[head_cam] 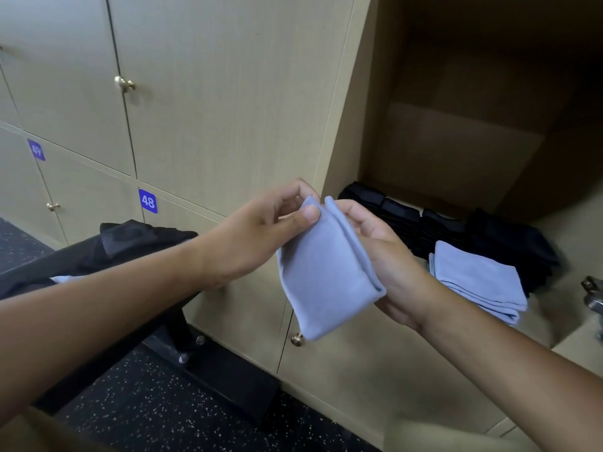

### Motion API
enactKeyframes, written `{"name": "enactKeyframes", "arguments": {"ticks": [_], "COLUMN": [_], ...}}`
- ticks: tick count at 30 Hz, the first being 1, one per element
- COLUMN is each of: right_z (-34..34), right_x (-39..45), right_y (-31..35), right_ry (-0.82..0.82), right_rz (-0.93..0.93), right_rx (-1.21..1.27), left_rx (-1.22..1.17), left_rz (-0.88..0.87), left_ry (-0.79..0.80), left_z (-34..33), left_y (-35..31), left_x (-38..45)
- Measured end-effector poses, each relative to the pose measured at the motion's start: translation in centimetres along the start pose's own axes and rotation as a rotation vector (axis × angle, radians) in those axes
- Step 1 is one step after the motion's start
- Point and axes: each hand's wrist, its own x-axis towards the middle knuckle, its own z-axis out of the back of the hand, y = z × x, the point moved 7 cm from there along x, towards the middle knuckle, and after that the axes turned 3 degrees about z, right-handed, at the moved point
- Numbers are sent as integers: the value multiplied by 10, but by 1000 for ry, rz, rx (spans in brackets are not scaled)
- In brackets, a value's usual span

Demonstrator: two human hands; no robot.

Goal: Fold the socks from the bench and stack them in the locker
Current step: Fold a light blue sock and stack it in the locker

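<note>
- Both hands hold a folded light blue sock (321, 275) in the air, just left of the open locker (456, 151).
- Left hand (261, 233) pinches its top corner; right hand (381, 252) grips the far side.
- Folded blue socks (479, 278) and black socks (509, 243) sit inside the locker.
- Bench (49, 272) at left has dark clothes on it.

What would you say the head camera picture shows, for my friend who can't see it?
Two bare hands, left hand and right hand, hold a folded light-blue fabric sock in front of an open beige wooden locker. Inside lie a stack of folded light-blue socks and folded black socks. More dark clothing lies on a black bench at left.
</note>
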Motion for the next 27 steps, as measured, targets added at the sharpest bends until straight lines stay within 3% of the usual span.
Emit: {"name": "enactKeyframes", "arguments": {"ticks": [9, 16, 23, 27], "right_z": [27, 31, 21, 26], "right_x": [1, -4, -7, -9], "right_y": [2, -2, -4, -7], "right_ry": [-135, -124, -67, -114], "right_rz": [-4, -97, 55, 56], "right_rx": [-93, -27, -437, -489], "left_rx": [10, 84, 144, 153], "left_rz": [9, 114, 180, 217], "left_ry": [14, -174, -322, -351], "left_z": [-10, 9, 26, 29], "left_y": [-1, 15, 24, 28], "left_x": [1, 0, -2, -2]}}
